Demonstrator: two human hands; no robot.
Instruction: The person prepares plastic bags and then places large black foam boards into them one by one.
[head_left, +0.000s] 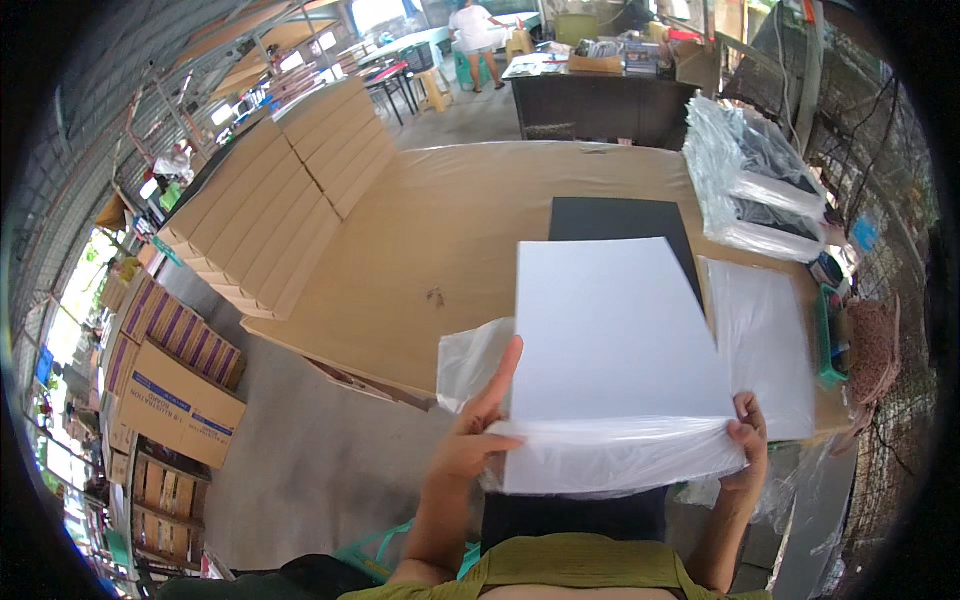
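A large white board [610, 330] is held in front of me, its near end inside a clear plastic bag [620, 460]. My left hand [478, 432] grips the left edge, thumb on the plastic and a finger stretched along the side. At the near right corner, my right hand [748, 437] pinches the bag's edge with curled fingers. A loose plastic flap [470, 365] sticks out beyond the left hand. Partly covered by the white board, a black board [625, 220] lies on the brown-topped table [450, 240].
Tall stacks of brown flat boxes [270, 215] line the table's left side. Plastic-wrapped boards [755, 185] pile up at the far right, with a clear plastic sheet [765, 340] nearer. A green basket [830, 335] sits at the right edge. Cartons [180, 400] stand left; a person [474, 40] stands far back.
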